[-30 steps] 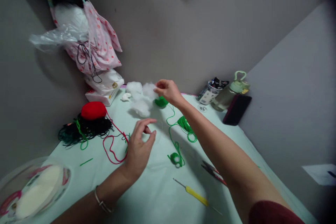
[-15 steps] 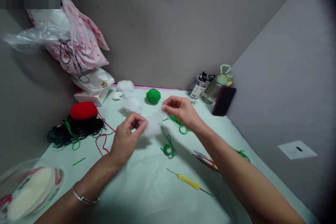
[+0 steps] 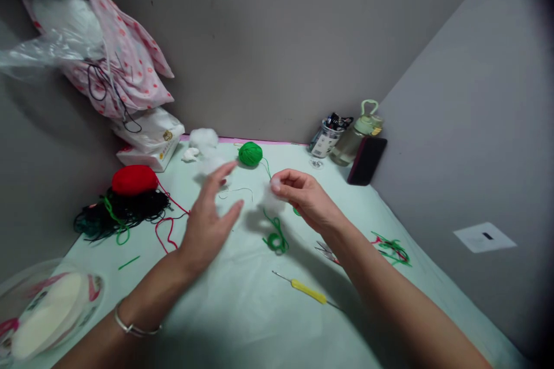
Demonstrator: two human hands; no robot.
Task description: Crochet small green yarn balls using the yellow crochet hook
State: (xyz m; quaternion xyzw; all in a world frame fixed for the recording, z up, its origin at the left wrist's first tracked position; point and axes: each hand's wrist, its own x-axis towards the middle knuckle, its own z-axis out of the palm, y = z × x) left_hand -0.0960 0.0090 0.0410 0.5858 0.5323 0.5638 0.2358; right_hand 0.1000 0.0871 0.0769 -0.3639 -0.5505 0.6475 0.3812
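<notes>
From where I stand, the person's right hand (image 3: 309,199) pinches a wispy tuft of white stuffing (image 3: 273,200) between thumb and fingers, holding it above the middle of the worktop (image 3: 234,305). The left hand (image 3: 204,232) hangs free — its thumb and fingers spread apart, grasping nothing — just left of that tuft. Beyond the left hand, more white fluff (image 3: 203,139) lies toward the far edge, with a ball of green yarn (image 3: 250,154) to its right. On the near side of the tuft sits a small round green piece (image 3: 276,241) trailing looped yarn. Nearer again lies a yellow-handled hook (image 3: 308,291), while the scissors (image 3: 328,251) show only partly beside the right forearm. Over on the left, a red yarn ball (image 3: 135,180) rests on a dark heap of yarn (image 3: 142,206); at the far right, a phone (image 3: 367,161) leans against a bottle (image 3: 351,142).
</notes>
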